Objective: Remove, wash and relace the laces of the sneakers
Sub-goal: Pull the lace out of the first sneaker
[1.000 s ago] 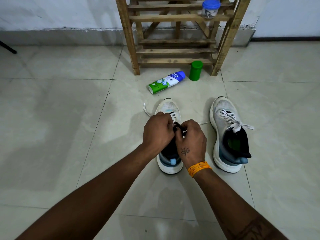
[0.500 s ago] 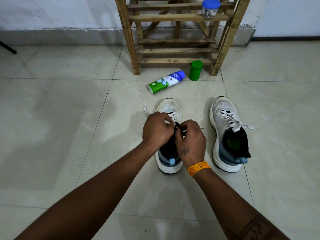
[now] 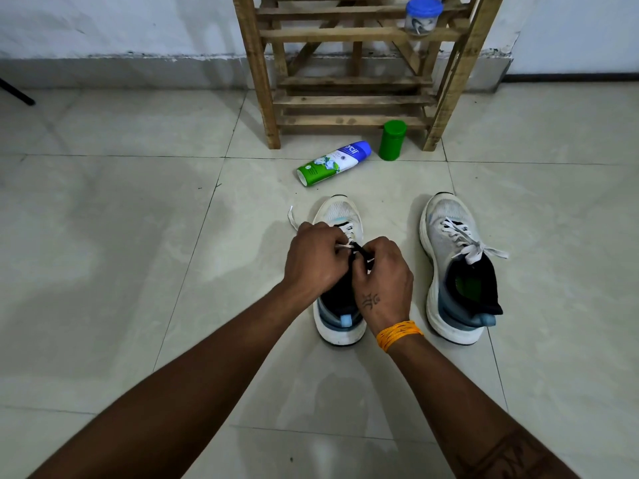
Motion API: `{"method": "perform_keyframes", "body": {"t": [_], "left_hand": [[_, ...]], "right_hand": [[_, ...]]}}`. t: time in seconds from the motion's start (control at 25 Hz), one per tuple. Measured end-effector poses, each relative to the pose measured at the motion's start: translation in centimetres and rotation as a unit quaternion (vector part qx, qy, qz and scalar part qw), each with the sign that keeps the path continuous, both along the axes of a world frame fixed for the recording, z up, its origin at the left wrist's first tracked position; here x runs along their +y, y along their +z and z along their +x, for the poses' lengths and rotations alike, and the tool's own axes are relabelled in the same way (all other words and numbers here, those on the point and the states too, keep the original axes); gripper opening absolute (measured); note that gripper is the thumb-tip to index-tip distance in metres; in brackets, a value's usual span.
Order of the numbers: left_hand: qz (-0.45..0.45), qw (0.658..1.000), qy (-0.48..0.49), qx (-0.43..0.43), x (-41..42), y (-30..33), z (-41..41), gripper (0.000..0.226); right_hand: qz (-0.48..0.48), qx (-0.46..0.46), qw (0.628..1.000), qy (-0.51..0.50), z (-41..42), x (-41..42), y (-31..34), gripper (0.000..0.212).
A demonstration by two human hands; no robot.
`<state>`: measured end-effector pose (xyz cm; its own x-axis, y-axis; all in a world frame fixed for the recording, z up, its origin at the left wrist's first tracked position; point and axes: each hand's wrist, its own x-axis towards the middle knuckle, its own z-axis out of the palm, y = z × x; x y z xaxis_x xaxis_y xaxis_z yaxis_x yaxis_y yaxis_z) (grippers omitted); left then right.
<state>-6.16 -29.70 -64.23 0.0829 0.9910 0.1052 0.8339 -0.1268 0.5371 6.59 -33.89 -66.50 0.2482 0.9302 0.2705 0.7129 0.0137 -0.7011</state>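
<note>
Head view: left hand (image 3: 316, 259) and right hand (image 3: 382, 280) both pinch the lace (image 3: 345, 245) over the left sneaker (image 3: 340, 216), probably to work it through the eyelets.

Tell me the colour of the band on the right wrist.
Orange wristband, seen in the head view.

Our left hand (image 3: 316, 259) and right hand (image 3: 383, 281) cover the middle of the left sneaker (image 3: 340, 216), so we cannot see its eyelets or how far its lace (image 3: 293, 218) is threaded. Our curled fingers hide where we pinch the lace. The wooden rack (image 3: 349, 81) is cut off by the top edge. The print on the lying bottle (image 3: 333, 162) is too small to read fully. At the left edge, a dark rod (image 3: 15, 93) shows only in part.
</note>
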Motion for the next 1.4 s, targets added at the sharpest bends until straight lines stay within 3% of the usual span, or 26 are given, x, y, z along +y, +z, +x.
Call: {"method": "perform_keyframes", "body": {"t": [0.08, 0.16, 0.2, 0.28, 0.32, 0.36, 0.44, 0.52, 0.8, 0.84, 1.0, 1.16, 1.32, 1.4], "left_hand": [[-0.003, 1.000, 0.004, -0.008, 0.0, 0.2, 0.3, 0.011], [-0.024, 0.987, 0.102, -0.124, -0.2, 0.4, 0.3, 0.013], [-0.057, 0.951, 0.191, -0.238, 0.0, 0.3, 0.2, 0.018], [-0.112, 0.839, 0.329, -0.419, 0.7, 0.2, -0.2, 0.020], [-0.110, 0.833, 0.344, -0.419, 1.0, 0.0, -0.5, 0.019], [-0.092, 0.873, 0.323, -0.352, 1.1, 0.0, -0.8, 0.016], [-0.021, 0.968, 0.190, -0.161, 0.3, 0.0, -0.6, 0.014], [0.029, 0.995, 0.067, -0.063, -0.2, 0.1, 0.2, 0.016], [0.062, 0.994, -0.052, 0.077, -0.7, -0.4, 0.0, 0.011], [0.070, 0.995, -0.044, 0.057, -0.8, -0.5, 0.1, 0.009], [0.056, 0.976, 0.152, -0.143, 0.1, -0.5, -0.4, 0.008], [0.068, 0.997, -0.006, -0.032, -0.9, -0.3, 0.0, 0.014], [0.042, 0.987, -0.077, 0.131, 0.0, 0.5, 0.7, 0.017], [0.051, 0.995, -0.050, 0.074, 0.1, 0.6, 0.8, 0.009]], "right_hand": [[0.000, -0.001, 1.000, 0.001, 0.0, -0.1, 0.0, 0.009], [-0.002, -0.007, 1.000, 0.000, 0.0, -0.1, 0.1, 0.008], [-0.002, -0.007, 1.000, -0.004, -0.1, 0.0, 0.1, 0.008], [-0.001, -0.001, 1.000, -0.011, -0.1, 0.1, 0.2, 0.007], [-0.002, -0.001, 1.000, -0.009, -0.2, 0.2, 0.2, 0.007], [-0.003, -0.004, 1.000, -0.007, -0.2, 0.1, 0.2, 0.007], [0.000, -0.005, 1.000, -0.006, -0.1, 0.1, 0.1, 0.007], [0.000, -0.003, 1.000, -0.006, -0.1, 0.1, 0.1, 0.008], [-0.005, -0.009, 1.000, -0.001, -0.2, 0.0, 0.3, 0.009], [-0.006, -0.011, 1.000, -0.002, -0.2, 0.0, 0.3, 0.009], [-0.007, -0.016, 1.000, -0.024, 0.0, 0.3, 0.4, 0.009], [-0.001, -0.023, 1.000, -0.010, 0.1, 0.3, 0.3, 0.009], [0.001, -0.028, 1.000, 0.002, 0.0, 0.3, 0.2, 0.009], [0.002, -0.033, 0.999, 0.004, 0.1, 0.3, 0.2, 0.010]]}}
